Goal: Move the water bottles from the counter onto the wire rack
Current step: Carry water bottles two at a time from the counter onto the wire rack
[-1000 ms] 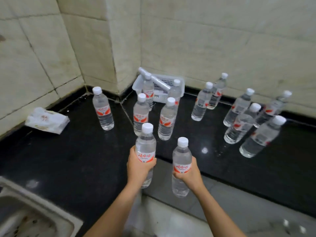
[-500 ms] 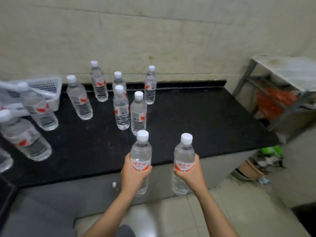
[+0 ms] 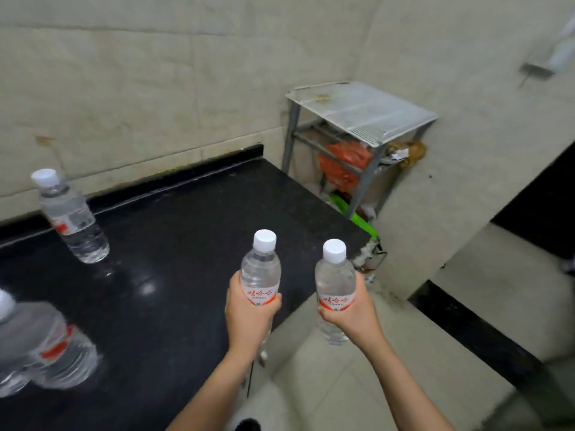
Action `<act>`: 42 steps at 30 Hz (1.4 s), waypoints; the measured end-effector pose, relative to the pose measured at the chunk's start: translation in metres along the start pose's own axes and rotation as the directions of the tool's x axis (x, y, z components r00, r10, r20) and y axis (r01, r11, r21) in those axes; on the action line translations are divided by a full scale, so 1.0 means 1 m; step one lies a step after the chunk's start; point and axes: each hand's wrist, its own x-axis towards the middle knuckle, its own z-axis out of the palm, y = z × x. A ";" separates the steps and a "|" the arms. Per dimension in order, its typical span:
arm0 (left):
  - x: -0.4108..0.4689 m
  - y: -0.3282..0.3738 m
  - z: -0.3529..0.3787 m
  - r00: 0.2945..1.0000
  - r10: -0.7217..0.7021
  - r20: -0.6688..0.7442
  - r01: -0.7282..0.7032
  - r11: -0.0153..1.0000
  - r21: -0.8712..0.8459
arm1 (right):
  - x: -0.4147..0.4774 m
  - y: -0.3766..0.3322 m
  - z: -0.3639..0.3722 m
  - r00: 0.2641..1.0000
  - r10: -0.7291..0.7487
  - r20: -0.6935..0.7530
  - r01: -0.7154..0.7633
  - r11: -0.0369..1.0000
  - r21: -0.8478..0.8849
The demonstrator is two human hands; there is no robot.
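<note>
Head view shows us the black counter (image 3: 186, 231), then the wire rack (image 3: 362, 112) just past its far end, top shelf bare. We judge nothing is delivered. Two bottles (image 3: 70, 217) remain standing; our left hand (image 3: 249, 315) and right hand (image 3: 350, 312) each clasp one, upright.

Both bare forearms reach forward from the bottom edge, roughly parallel. The left hand (image 3: 249, 312) is closed around a bottle (image 3: 260, 275), fingers wrapped over its label, thumb on the near-left side. Just to its right, the right hand (image 3: 353, 312) grips a second bottle (image 3: 335, 281) at the label, thumb across the front. Both wrists look straight, though wide-angle distortion makes that uncertain.
</note>
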 end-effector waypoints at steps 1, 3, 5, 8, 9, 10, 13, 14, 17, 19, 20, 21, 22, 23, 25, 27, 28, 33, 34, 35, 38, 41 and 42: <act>0.010 0.006 0.012 0.999 0.006 0.035 -0.006 1.000 -0.001 | 0.009 -0.001 -0.008 0.999 0.005 -0.038 -0.005 1.000 -0.009; 0.026 0.012 0.037 0.995 0.018 0.102 -0.020 1.000 0.011 | 0.022 0.003 -0.023 0.993 0.033 -0.112 -0.034 0.999 -0.006; 0.036 0.014 0.063 0.986 0.024 0.164 -0.031 0.999 0.039 | 0.028 0.012 -0.040 0.978 0.097 -0.184 -0.096 0.995 0.016; 0.043 0.016 0.101 0.968 0.011 0.252 -0.028 0.997 0.067 | 0.029 0.030 -0.068 0.941 0.193 -0.279 -0.189 0.981 0.042; 0.044 0.017 0.115 0.960 0.008 0.281 -0.029 0.997 0.070 | 0.030 0.037 -0.078 0.928 0.216 -0.304 -0.211 0.976 0.051; 0.044 0.017 0.129 0.951 0.009 0.308 -0.034 0.996 0.078 | 0.032 0.044 -0.088 0.914 0.237 -0.328 -0.232 0.971 0.056; 0.046 0.021 0.177 0.933 0.022 0.360 -0.063 0.993 0.103 | 0.043 0.065 -0.123 0.888 0.260 -0.380 -0.268 0.963 0.032; 0.047 0.023 0.195 0.928 0.031 0.371 -0.076 0.991 0.107 | 0.048 0.071 -0.136 0.886 0.254 -0.388 -0.265 0.964 0.024; 0.048 0.032 0.250 0.916 0.073 0.395 -0.123 0.987 0.104 | 0.070 0.092 -0.178 0.894 0.219 -0.392 -0.239 0.971 -0.003; 0.047 0.044 0.286 0.915 0.114 0.386 -0.162 0.982 0.094 | 0.091 0.103 -0.208 0.896 0.199 -0.398 -0.222 0.975 -0.013; 0.047 0.051 0.304 0.916 0.135 0.377 -0.180 0.980 0.087 | 0.103 0.107 -0.222 0.899 0.188 -0.396 -0.209 0.978 -0.010; 0.047 0.056 0.322 0.919 0.152 0.364 -0.193 0.978 0.080 | 0.116 0.111 -0.236 0.906 0.173 -0.386 -0.191 0.982 -0.008; 0.048 0.060 0.338 0.924 0.162 0.347 -0.203 0.975 0.085 | 0.128 0.115 -0.250 0.914 0.160 -0.372 -0.175 0.984 -0.008; 0.048 0.064 0.352 0.929 0.174 0.327 -0.217 0.971 0.097 | 0.138 0.118 -0.263 0.921 0.150 -0.360 -0.163 0.987 -0.008; 0.050 0.073 0.376 0.935 0.215 0.281 -0.253 0.962 0.106 | 0.158 0.119 -0.288 0.932 0.122 -0.340 -0.136 0.991 -0.016; 0.052 0.085 0.393 0.938 0.256 0.232 -0.285 0.954 0.099 | 0.179 0.119 -0.310 0.944 0.091 -0.317 -0.099 0.995 -0.010; 0.055 0.089 0.400 0.938 0.275 0.212 -0.301 0.948 0.103 | 0.189 0.120 -0.319 0.948 0.082 -0.307 -0.086 0.996 0.000; 0.082 0.119 0.416 0.922 0.370 0.112 -0.382 0.915 0.130 | 0.247 0.107 -0.342 0.964 0.037 -0.263 -0.008 0.994 0.110; 0.091 0.126 0.416 0.915 0.395 0.081 -0.403 0.906 0.133 | 0.262 0.102 -0.345 0.968 0.016 -0.252 0.016 0.992 0.121; 0.102 0.135 0.416 0.906 0.422 0.044 -0.424 0.895 0.140 | 0.277 0.096 -0.347 0.970 -0.003 -0.244 0.035 0.992 0.124; 0.136 0.162 0.411 0.863 0.493 -0.111 -0.467 0.862 0.194 | 0.324 0.068 -0.354 0.969 -0.112 -0.219 0.137 0.985 0.103; 0.174 0.189 0.403 0.777 0.566 -0.275 -0.491 0.819 0.297 | 0.373 0.034 -0.355 0.953 -0.212 -0.217 0.234 0.969 0.081; 0.188 0.196 0.400 0.751 0.576 -0.323 -0.482 0.812 0.328 | 0.391 0.022 -0.354 0.947 -0.243 -0.211 0.266 0.960 0.088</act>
